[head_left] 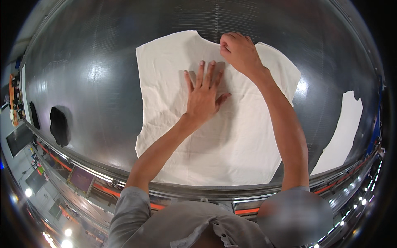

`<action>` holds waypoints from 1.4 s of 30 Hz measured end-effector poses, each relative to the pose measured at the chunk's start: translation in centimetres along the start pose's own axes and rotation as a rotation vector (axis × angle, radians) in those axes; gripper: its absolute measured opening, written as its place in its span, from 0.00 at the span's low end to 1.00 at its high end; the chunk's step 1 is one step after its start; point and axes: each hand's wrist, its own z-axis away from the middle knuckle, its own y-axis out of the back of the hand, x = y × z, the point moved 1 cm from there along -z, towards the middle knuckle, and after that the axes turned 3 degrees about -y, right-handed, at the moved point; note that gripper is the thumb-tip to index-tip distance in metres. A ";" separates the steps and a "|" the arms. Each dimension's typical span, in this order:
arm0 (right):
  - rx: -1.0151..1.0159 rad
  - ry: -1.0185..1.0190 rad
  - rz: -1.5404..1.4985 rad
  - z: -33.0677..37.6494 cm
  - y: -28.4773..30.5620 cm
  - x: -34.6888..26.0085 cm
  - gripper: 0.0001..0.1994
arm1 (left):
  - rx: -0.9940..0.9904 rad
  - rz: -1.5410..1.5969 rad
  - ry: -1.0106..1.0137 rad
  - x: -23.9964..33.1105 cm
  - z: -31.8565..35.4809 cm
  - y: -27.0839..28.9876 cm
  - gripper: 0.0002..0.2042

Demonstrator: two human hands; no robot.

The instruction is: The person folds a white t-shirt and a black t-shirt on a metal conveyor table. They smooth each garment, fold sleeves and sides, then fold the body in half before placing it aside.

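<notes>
A white cut fabric panel point(231, 153), shaped like a shirt body with a curved neckline, is spread on a dark metal table point(111, 25). Small wrinkles run along its left side. My left hand point(202, 96) rests palm down on the upper middle of the panel, its fingers spread. At the neckline along the far edge, my right hand point(240, 53) is closed with its fingers curled under. The stretch of neckline beneath that hand is hidden, and whether cloth is pinched in the fingers does not show.
Dark cloth pieces point(58, 126) lie at the table's left end. A long white cut piece point(342, 130) lies on the right, reaching the near edge. The near edge carries a metal rail point(190, 191) with orange strips, close to my body.
</notes>
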 end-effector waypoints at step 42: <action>0.426 -0.451 -0.240 10.4 6.0 2.9 0.06 | 0.085 -0.072 -0.164 -1.6 -5.8 -0.8 0.39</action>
